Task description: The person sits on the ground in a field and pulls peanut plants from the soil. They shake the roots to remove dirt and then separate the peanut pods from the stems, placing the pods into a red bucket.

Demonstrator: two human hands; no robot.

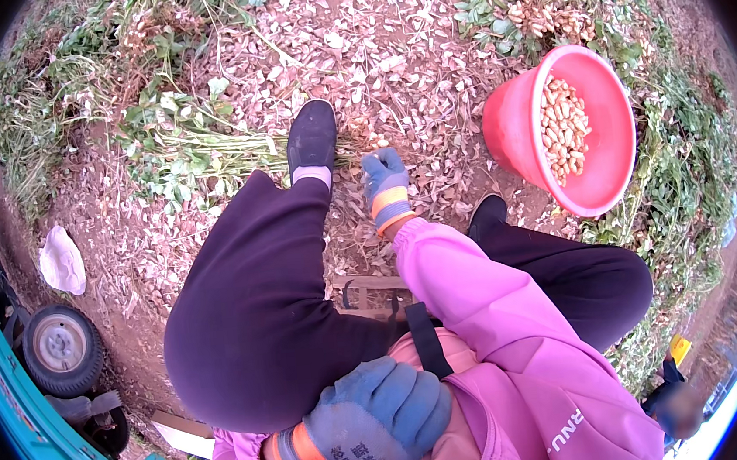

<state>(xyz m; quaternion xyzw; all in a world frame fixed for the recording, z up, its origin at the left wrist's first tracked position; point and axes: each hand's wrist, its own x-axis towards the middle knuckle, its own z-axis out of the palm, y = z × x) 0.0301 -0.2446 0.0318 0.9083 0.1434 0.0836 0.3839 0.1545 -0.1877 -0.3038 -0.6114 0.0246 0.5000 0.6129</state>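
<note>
My right hand [386,174], in a blue coated glove with an orange and grey cuff, is low over the ground with its fingers bent. Just past its fingertips lie peanut pods [377,142] at the root end of a bundle of pulled peanut plants [223,149]. My left shoe [312,136] rests on those stems. Whether the right fingers grip anything is hidden. My left hand [385,416], gloved alike, lies against my belly with its fingers curled together, palm out of sight. To the right, a tilted pink plastic bucket [511,132] holds shelled-on peanuts [563,124].
Peanut plants with pods [547,17] lie at the upper right, more plants [67,92] at the upper left. Dry leaves cover the soil. At left stand a teal vehicle [1,393] with a wheel [59,342] and a whitish object [62,260]. Another person [676,400] is at the lower right.
</note>
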